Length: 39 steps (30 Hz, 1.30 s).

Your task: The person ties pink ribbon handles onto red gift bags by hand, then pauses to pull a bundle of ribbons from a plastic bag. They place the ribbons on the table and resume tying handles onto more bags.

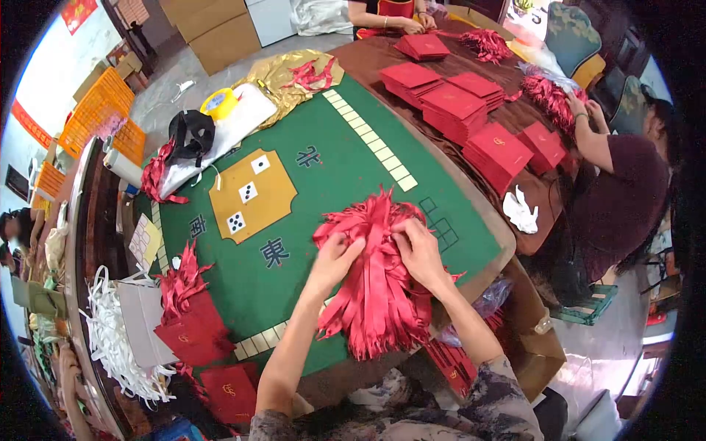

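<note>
A large bundle of red ribbons point(379, 287) lies fanned out on the green mahjong mat point(294, 206), close in front of me. My left hand point(334, 259) is at the bundle's left side, with thumb and fingers closed on ribbon strands near its top. Across from it, my right hand point(418, 253) pinches strands on the right side of the same bundle. The lower ribbon ends spread toward me over the mat's near edge. Exactly which strands each hand grips is partly hidden by the fingers.
Stacks of red cards point(454, 109) stand on the brown-covered table at right, near a white crumpled tissue point(521, 210). One co-worker's hand point(581, 106) handles ribbons there; another person works at the far end. White ribbons point(121, 338) hang at left. A cardboard box point(533, 331) sits below right.
</note>
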Available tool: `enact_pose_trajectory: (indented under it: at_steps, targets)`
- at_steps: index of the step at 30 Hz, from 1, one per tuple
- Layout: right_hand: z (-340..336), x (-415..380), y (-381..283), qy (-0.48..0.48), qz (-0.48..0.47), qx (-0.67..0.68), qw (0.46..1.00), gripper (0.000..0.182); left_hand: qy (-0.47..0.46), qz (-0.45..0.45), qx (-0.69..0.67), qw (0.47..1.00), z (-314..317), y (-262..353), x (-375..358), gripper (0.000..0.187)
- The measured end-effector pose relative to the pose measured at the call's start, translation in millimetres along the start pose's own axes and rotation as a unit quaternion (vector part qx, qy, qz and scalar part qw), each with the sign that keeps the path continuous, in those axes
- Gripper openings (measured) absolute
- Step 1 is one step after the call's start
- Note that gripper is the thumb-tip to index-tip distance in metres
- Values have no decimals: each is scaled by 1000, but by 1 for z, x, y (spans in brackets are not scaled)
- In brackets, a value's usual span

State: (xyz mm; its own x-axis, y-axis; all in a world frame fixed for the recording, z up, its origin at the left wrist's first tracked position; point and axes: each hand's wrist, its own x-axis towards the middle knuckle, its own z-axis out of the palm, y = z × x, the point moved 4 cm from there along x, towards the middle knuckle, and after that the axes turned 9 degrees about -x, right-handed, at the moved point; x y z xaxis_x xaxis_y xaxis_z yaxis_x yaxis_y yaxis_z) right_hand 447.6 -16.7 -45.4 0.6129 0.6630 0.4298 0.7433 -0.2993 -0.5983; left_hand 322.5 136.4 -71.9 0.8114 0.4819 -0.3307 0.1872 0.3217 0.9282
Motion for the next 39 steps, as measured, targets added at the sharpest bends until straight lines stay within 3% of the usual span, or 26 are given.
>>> enact_pose_trajectory:
  at_steps: [2,3,4,6,8,10,11,14,15,18,22,23,24,26,28,30,31,35,37,39]
  targets:
    - [1,-1,4,-2,25,31,999,10,88,94,183,975,-14,19,-13,37]
    - [0,-1,2,0,24,32,999,10,151,177,176,957,-13,35,-23,27]
    - [-1,-1,1,-3,25,37,999,10,151,180,178,956,-10,43,-28,27]
    - [-2,2,-3,-11,25,45,999,11,133,306,288,898,1,67,-42,16]
    - [-3,3,-7,-11,3,31,999,12,78,301,231,922,19,71,-47,12]
    - [-3,4,-8,-13,-18,16,1000,12,-18,391,339,856,40,66,-41,18]
    - [-2,4,-8,-22,-23,11,999,12,-7,405,378,832,43,65,-33,20]
    - [-7,4,-12,-33,-21,26,999,11,-6,343,362,867,37,52,-8,18]
    - [-8,4,-13,-37,-13,47,998,10,-18,290,286,913,32,48,-1,15]
    - [-14,5,-9,-10,-25,78,997,10,31,268,299,915,17,45,11,15]
    - [-12,4,-5,-20,-4,85,996,11,19,239,291,926,14,52,1,10]
    - [-11,4,-7,-17,-15,79,997,10,4,294,267,918,20,52,-3,9]
    - [-12,5,-12,-14,-26,73,997,10,4,294,268,917,20,50,-1,9]
    - [-15,7,-21,-28,-32,80,996,10,-1,398,421,815,26,48,-2,13]
    - [-16,9,-22,-43,-37,85,995,9,13,390,440,809,27,50,2,14]
    - [-17,9,-11,-20,6,90,996,8,-32,250,289,924,17,48,11,13]
    - [-16,8,-9,-25,9,95,995,9,-40,230,244,941,13,48,11,12]
    - [-8,5,-13,-28,-11,85,996,10,-28,231,195,953,14,46,11,11]
    - [-11,7,-16,-26,-28,76,996,12,-71,133,154,976,13,42,13,14]
    - [-11,7,-15,-18,-41,76,996,12,-96,127,98,982,16,50,15,14]
